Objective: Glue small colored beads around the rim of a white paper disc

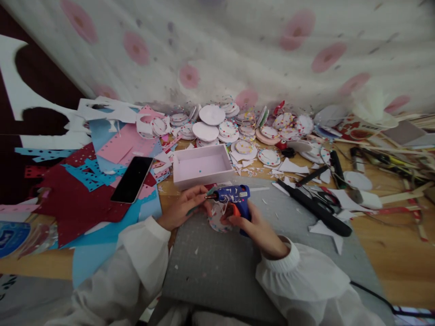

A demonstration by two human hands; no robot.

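Note:
My right hand (pixel 260 228) is wrapped round the handle of a blue hot glue gun (pixel 233 194), a finger by its orange trigger. The gun's metal nozzle points left, toward the fingers of my left hand (pixel 185 206). Those fingers are pinched close to the nozzle tip, at the left edge of a white paper disc (pixel 219 222) with coloured dots round its rim. The gun and my right hand cover part of the disc. Exactly what my left fingertips grip is too small to make out. Both hands are above a grey cutting mat (pixel 210 271).
Just beyond my hands stands a white open box (pixel 204 168). A phone (pixel 132 179) lies on coloured paper sheets at left. Several dotted paper discs (pixel 269 157) are stacked along the curtain. A long black-handled tool (pixel 316 208) and scissors (pixel 324 199) lie at right.

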